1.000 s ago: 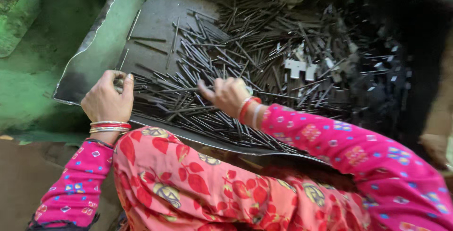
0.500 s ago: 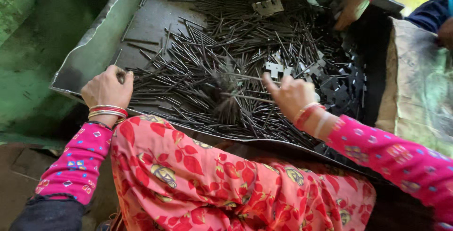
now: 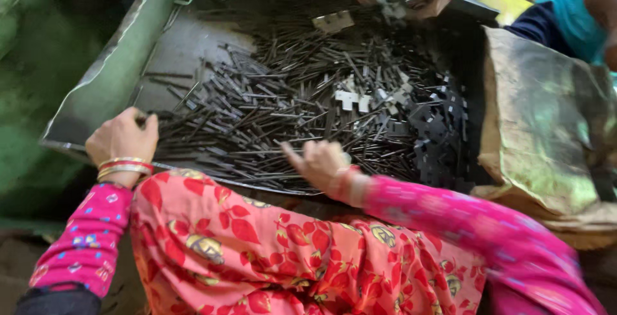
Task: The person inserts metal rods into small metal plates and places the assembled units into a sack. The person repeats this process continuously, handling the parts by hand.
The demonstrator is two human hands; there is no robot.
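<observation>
My left hand point(image 3: 122, 140) is closed around a bunch of thin dark metal rods point(image 3: 270, 122), gathered at the near rim of the grey sheet-metal tray point(image 3: 112, 77). My right hand point(image 3: 319, 162) hovers half-open over the pile, empty, fingers positioned for picking.

Shallow grey metal tray point(image 3: 116, 77), green-edged, runs from lower left toward upper right of frame. Heap of thin dark metal rods point(image 3: 276, 109) covers its middle; flat notched black plates point(image 3: 437, 141) piled at right. Upper-left floor of tray mostly bare.
</observation>
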